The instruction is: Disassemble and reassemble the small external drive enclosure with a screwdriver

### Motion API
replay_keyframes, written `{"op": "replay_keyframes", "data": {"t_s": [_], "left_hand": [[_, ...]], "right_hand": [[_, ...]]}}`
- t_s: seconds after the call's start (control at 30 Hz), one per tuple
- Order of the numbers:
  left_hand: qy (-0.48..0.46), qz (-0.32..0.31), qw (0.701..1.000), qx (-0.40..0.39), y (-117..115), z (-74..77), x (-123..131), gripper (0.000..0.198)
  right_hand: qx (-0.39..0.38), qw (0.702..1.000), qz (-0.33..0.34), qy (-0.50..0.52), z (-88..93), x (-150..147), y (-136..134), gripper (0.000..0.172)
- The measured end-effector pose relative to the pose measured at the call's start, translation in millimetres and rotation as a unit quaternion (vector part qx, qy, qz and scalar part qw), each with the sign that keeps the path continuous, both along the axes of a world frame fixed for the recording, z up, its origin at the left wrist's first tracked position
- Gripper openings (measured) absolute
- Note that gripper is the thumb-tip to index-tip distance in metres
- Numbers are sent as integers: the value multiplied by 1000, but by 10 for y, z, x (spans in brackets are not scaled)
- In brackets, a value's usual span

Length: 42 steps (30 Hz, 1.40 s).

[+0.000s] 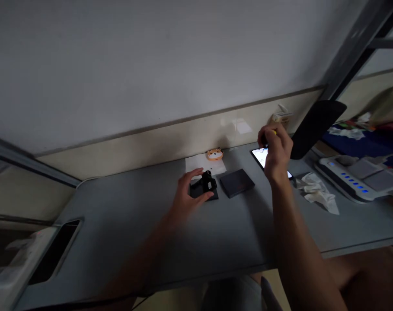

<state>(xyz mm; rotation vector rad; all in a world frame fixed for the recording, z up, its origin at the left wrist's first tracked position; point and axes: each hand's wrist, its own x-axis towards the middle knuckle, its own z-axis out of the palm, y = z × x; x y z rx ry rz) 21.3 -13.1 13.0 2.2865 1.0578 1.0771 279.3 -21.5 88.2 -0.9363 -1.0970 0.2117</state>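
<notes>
Around a small black device (pixel 209 183) on a dark flat piece (pixel 213 197), my left hand (pixel 187 192) has its thumb and fingers spread; whether they touch it is unclear. My right hand (pixel 276 149) is raised above a lit phone (pixel 260 156), its fingers curled round a small dark object with a yellow part (pixel 273 132). Between the hands lies a dark square box (pixel 237 183). Behind the device, an orange and white animal-faced item (pixel 215 154) sits on white paper (pixel 196 162).
Crumpled tissue (pixel 317 193) and a white power strip (pixel 352 181) with blue lights are at the right. A dark upright panel (pixel 317 127) leans behind. At the left edge lies a dark-screened tablet (pixel 55 252). The wall (pixel 170 145) borders the grey desk (pixel 125 224).
</notes>
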Motion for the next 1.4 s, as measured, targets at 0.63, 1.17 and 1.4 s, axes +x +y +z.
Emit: {"op": "replay_keyframes", "data": {"t_s": [0.63, 1.17, 1.4], "left_hand": [[230, -159, 953, 117, -232, -58, -160, 52], [204, 35, 977, -52, 263, -27, -380, 19], [215, 31, 973, -73, 264, -25, -371, 27]], "right_hand": [[-357, 872, -43, -333, -291, -21, 135, 15], [-455, 801, 44, -387, -313, 86, 71, 11], [-486, 785, 61, -380, -275, 62, 77, 11]]}}
